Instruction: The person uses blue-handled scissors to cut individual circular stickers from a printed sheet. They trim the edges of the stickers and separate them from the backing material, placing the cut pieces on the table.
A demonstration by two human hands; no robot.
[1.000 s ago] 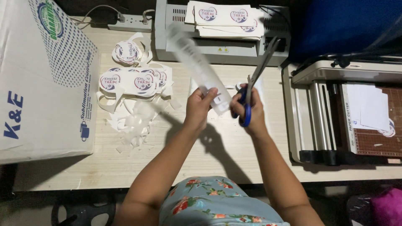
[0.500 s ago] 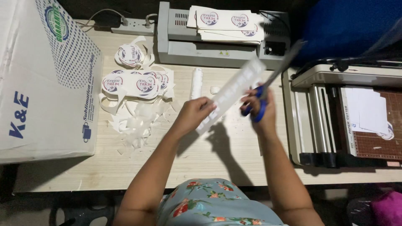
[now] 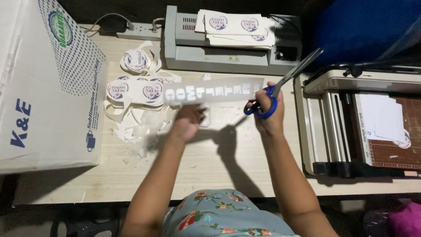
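Observation:
My left hand [image 3: 189,122] holds a long laminated strip [image 3: 215,93] from below, and the strip lies level across the view, blurred by motion. My right hand [image 3: 268,115] grips blue-handled scissors [image 3: 280,85] with the blades pointing up and to the right, and its fingers touch the strip's right end. Both hands hover above the wooden table [image 3: 197,162]. Round cut-out stickers [image 3: 136,90] and white offcuts [image 3: 131,127] lie left of my left hand.
A grey laminator [image 3: 197,55] with a stack of printed sheets [image 3: 237,27] stands at the back. A large white cardboard box [image 3: 44,83] fills the left side. A paper cutter [image 3: 364,123] sits at the right. A power strip [image 3: 136,30] lies at the back left.
The strip has swung from upright through a slant to lying level. My left hand has moved left under it. My right hand with the scissors has shifted slightly right.

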